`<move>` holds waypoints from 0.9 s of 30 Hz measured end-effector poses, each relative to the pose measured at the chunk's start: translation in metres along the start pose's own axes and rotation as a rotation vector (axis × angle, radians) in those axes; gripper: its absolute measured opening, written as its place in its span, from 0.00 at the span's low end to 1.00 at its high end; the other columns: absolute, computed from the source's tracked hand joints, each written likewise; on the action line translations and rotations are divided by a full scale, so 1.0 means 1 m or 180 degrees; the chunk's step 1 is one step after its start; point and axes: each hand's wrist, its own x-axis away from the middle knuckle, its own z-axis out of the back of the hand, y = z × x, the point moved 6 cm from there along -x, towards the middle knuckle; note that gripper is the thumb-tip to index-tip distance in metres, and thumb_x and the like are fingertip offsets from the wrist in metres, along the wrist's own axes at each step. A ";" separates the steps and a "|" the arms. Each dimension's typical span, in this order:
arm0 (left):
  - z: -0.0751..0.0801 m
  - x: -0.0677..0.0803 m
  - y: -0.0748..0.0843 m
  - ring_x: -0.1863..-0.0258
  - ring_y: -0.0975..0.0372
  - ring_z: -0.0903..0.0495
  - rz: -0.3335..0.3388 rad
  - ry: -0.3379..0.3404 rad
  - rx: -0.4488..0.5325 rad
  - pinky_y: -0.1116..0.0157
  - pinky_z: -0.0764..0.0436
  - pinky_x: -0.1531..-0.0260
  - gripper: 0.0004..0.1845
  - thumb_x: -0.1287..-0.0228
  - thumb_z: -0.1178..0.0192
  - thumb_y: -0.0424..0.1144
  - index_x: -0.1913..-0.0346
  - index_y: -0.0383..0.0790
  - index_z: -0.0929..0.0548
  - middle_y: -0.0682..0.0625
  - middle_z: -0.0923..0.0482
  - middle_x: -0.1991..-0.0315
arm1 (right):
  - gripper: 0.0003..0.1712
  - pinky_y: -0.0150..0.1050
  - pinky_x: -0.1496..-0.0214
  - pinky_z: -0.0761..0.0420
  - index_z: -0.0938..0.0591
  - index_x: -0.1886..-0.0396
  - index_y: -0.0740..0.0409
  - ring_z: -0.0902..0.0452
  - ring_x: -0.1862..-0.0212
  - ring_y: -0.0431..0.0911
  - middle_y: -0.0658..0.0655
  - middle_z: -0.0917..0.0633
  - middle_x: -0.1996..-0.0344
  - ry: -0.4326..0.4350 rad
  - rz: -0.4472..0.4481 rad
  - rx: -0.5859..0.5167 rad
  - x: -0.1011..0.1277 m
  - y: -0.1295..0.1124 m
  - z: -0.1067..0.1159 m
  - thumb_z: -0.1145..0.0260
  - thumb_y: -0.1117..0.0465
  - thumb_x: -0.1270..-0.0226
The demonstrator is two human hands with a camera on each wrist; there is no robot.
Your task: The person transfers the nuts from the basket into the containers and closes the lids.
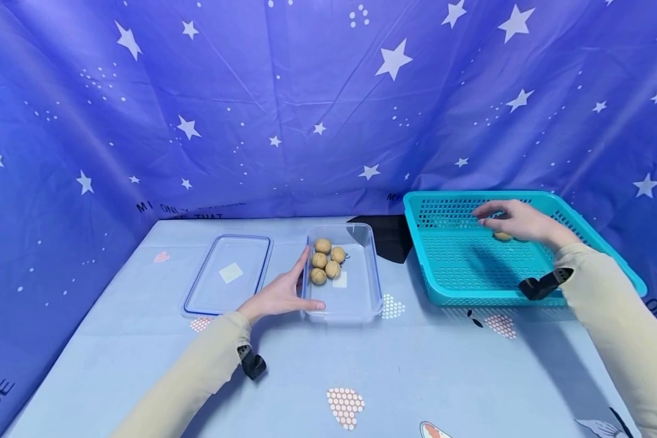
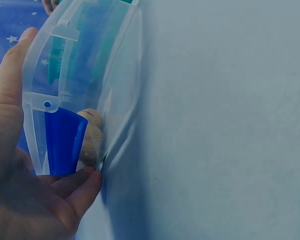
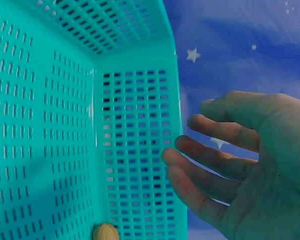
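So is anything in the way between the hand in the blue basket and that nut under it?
Nothing visible. The right hand hovers open just above the walnut on the turquoise basket floor, with only bare mesh around.

- A makeshift recording booth rather than a lived-in room: a blue star-printed cloth is hung as backdrop on all sides.
- The table wears a pale blue patterned cover.
- Small black cameras are strapped to both wrists.

Black print stood on the blue star-patterned cloth backdrop: "MI ONL" and "THAT", cut off by folds, left of the clear plastic box; "OSE" far lower left; other letters were unreadable.
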 end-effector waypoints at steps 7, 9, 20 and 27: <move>0.001 -0.002 -0.001 0.29 0.44 0.47 -0.0013 -0.0028 0.0084 0.48 0.45 0.32 0.66 0.48 0.28 0.54 0.24 0.51 0.72 0.30 0.54 0.27 | 0.24 0.56 0.56 0.23 0.31 0.36 0.71 0.28 0.48 0.63 0.74 0.26 0.44 0.0020 -0.0194 0.0011 -0.007 0.019 0.007 0.48 0.58 0.23; 0.002 -0.003 -0.001 0.29 0.44 0.47 -0.0003 -0.0030 0.0101 0.48 0.45 0.32 0.66 0.48 0.28 0.54 0.24 0.52 0.72 0.30 0.55 0.27 | 0.25 0.61 0.51 0.25 0.31 0.37 0.72 0.30 0.45 0.66 0.75 0.27 0.43 0.0024 -0.0201 0.0018 -0.008 0.024 0.009 0.48 0.58 0.23; 0.000 -0.002 -0.006 0.30 0.43 0.47 0.0061 -0.0088 0.0217 0.48 0.44 0.32 0.66 0.46 0.28 0.51 0.24 0.54 0.74 0.31 0.58 0.26 | 0.29 0.61 0.48 0.24 0.39 0.34 0.78 0.31 0.45 0.71 0.81 0.34 0.41 -0.0094 -0.0462 -0.0265 -0.017 0.056 0.007 0.53 0.57 0.21; 0.000 -0.001 0.000 0.31 0.41 0.44 0.0052 -0.0139 0.0272 0.47 0.41 0.33 0.65 0.44 0.28 0.46 0.24 0.50 0.75 0.31 0.58 0.26 | 0.30 0.61 0.44 0.26 0.41 0.34 0.80 0.34 0.44 0.71 0.83 0.38 0.40 -0.0035 -0.0775 -0.0431 -0.017 0.086 0.002 0.59 0.56 0.20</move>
